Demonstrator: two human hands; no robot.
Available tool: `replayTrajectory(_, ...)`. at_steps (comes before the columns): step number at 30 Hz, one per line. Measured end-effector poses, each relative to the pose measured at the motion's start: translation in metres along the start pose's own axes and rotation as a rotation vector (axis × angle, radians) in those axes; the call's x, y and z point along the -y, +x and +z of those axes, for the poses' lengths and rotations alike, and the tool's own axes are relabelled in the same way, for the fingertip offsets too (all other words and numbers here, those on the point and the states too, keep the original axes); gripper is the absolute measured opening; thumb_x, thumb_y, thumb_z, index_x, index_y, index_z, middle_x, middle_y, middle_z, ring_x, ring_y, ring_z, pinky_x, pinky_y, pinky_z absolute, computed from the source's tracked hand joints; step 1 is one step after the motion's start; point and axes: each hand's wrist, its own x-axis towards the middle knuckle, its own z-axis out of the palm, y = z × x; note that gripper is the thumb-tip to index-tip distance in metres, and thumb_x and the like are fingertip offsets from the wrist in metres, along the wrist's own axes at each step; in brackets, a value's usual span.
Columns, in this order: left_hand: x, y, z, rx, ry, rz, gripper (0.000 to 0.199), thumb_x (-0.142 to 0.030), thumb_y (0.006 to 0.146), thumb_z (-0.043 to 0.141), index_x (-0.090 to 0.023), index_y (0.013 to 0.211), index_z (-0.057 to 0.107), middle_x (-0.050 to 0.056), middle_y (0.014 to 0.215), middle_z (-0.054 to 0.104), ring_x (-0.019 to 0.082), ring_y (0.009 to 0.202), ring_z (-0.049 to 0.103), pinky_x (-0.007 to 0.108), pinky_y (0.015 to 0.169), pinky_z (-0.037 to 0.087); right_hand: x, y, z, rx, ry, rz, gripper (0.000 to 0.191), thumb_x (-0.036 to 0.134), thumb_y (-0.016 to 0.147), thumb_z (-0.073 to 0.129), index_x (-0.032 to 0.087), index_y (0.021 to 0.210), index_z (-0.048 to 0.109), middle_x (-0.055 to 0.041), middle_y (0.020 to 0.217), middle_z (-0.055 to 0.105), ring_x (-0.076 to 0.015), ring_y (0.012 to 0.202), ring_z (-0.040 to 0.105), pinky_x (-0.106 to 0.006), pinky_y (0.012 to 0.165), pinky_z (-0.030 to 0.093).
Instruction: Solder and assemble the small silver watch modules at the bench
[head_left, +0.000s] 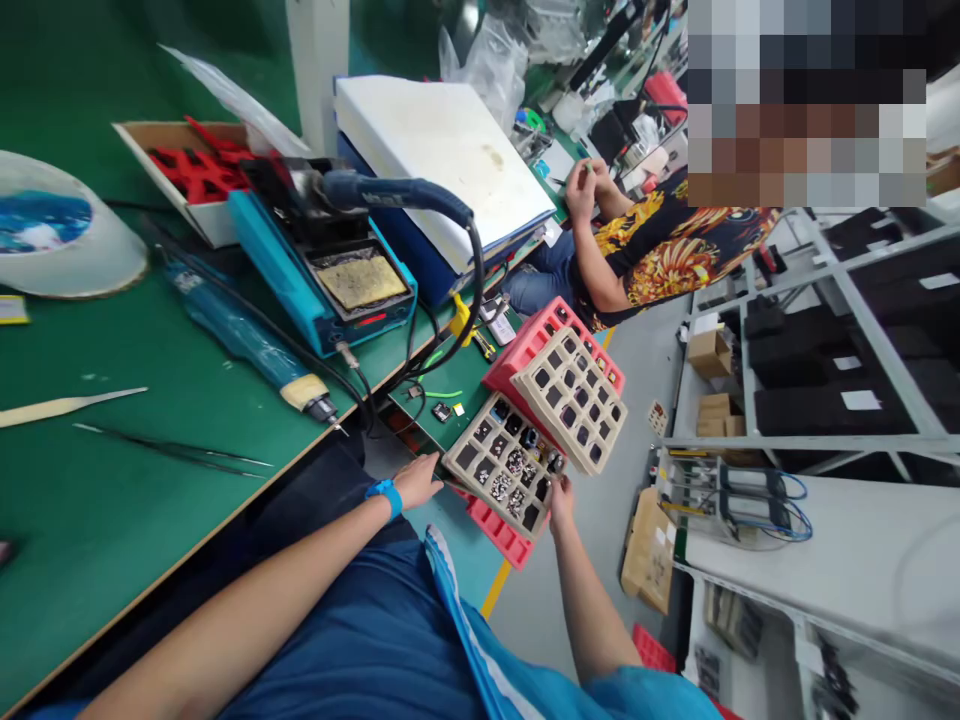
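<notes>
A beige compartment tray (491,412) is tilted in front of me, its cells holding small dark parts and silvery bits. My right hand (561,503) grips its right edge, thumb on the rim. At its left corner is my left hand (417,482), with a blue watch (387,494) on the wrist; the fingers are curled at the edge and partly hidden. Under the tray a red tray (501,532) sticks out. Just beyond, a second beige tray (534,385) with a dark square part in most cells rests on another red tray (517,345).
On the green bench (67,530) are a blue soldering station (281,285), an electric screwdriver (232,335), tweezers (176,450) and a large binder (442,150). A co-worker's hands (585,185) are busy farther along. Shelving (847,300) stands at right beyond the floor.
</notes>
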Motion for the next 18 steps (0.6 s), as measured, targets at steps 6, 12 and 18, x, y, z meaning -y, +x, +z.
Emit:
replayTrajectory(6, -0.005, -0.035, -0.030, -0.058, -0.040, 0.011, 0.030, -0.044, 0.100, 0.061, -0.015, 0.098, 0.067, 0.003, 0.093, 0.068, 0.018, 0.086, 0.066, 0.038, 0.086, 0.056, 0.031, -0.039, 0.046, -0.052, -0.277, -0.264, 0.030, 0.041, 0.096, 0.068, 0.018, 0.116, 0.069, -0.0114, 0.128, 0.068, -0.0285, 0.119, 0.063, -0.052, 0.108, 0.048)
replayTrajectory(12, -0.025, -0.127, -0.053, -0.196, -0.116, 0.084, 0.045, -0.045, 0.102, 0.040, -0.021, 0.065, 0.052, 0.000, 0.063, 0.057, 0.015, 0.066, 0.055, 0.028, 0.070, 0.042, 0.083, -0.126, 0.145, 0.492, -0.284, -0.578, 0.020, 0.040, 0.093, 0.064, 0.023, 0.092, 0.075, -0.0089, 0.090, 0.076, -0.0270, 0.085, 0.070, -0.041, 0.082, 0.055)
replayTrajectory(18, -0.031, -0.265, -0.071, -0.478, -0.160, 0.056, 0.047, -0.052, 0.103, 0.028, -0.024, 0.070, 0.044, 0.000, 0.068, 0.054, 0.017, 0.066, 0.048, 0.031, 0.070, 0.039, 0.163, -0.223, 0.215, 1.082, -0.107, -1.021, 0.013, 0.025, 0.098, 0.061, 0.025, 0.103, 0.073, -0.0047, 0.087, 0.076, -0.0196, 0.078, 0.071, -0.032, 0.073, 0.056)
